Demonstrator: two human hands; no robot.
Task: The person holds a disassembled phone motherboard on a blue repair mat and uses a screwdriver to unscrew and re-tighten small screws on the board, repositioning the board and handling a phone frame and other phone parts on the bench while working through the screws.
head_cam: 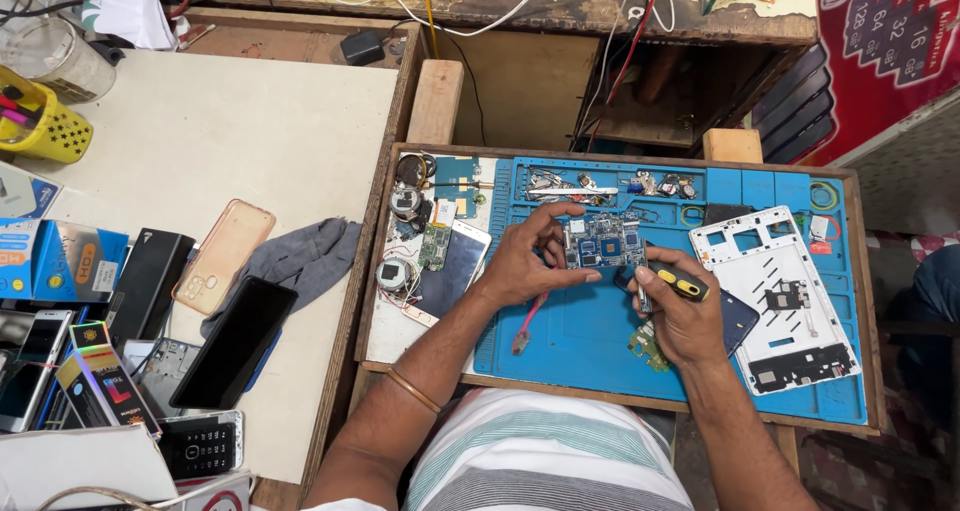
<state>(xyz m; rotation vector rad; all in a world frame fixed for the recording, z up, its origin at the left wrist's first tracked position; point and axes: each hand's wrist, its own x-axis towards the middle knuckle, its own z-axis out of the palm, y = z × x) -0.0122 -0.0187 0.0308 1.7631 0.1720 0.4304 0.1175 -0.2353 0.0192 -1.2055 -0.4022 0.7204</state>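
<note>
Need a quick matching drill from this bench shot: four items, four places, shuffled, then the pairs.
Items:
1. circuit board
2. screwdriver
3. white phone frame
4. grey cloth

Places:
A. on the beige table, left of the wooden tray
B. held in the left hand
C. lying on the right part of the blue mat
D. gripped in the right hand

Pairs: 1-B, 2-D, 3-C, 4-A

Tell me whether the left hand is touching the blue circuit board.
Touching. The head view shows the left hand with its fingers pinching the left edge of the blue circuit board, raised over the blue mat.
</note>
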